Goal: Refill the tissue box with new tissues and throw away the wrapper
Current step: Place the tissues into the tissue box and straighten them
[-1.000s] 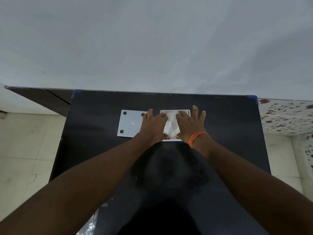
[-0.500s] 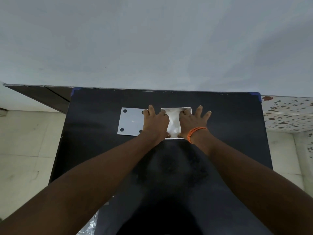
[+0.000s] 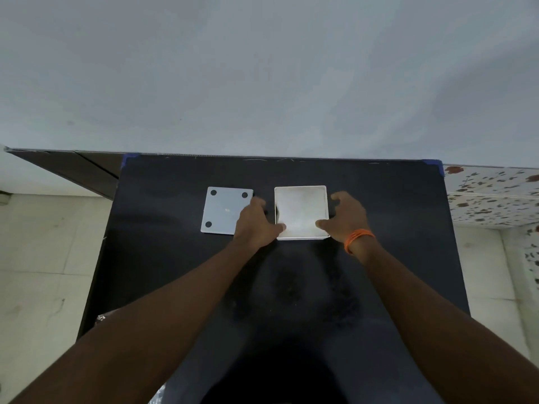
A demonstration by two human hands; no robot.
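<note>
A white square tissue box (image 3: 303, 237) stands open-topped on the black table (image 3: 379, 228), with white tissues (image 3: 300, 211) lying flat inside it. To its left lies the box's flat white panel (image 3: 221, 211) with black round feet at its corners. My left hand (image 3: 256, 223) sits between panel and box, partly over the panel's right edge, thumb at the box's near left corner. My right hand (image 3: 345, 218), with an orange band at the wrist, curves beside the box's right wall, thumb at the near right corner. Neither hand grips anything.
A clear plastic wrapper (image 3: 159, 395) shows at the table's near left edge, mostly hidden under my left forearm. The table's far edge meets a pale wall. Tiled floor lies to the left, and speckled tiles (image 3: 493, 193) to the right.
Both hands were pressing down on the tissues inside the box. They have lifted out and spread apart to the box's left and right sides, uncovering the tissues.
</note>
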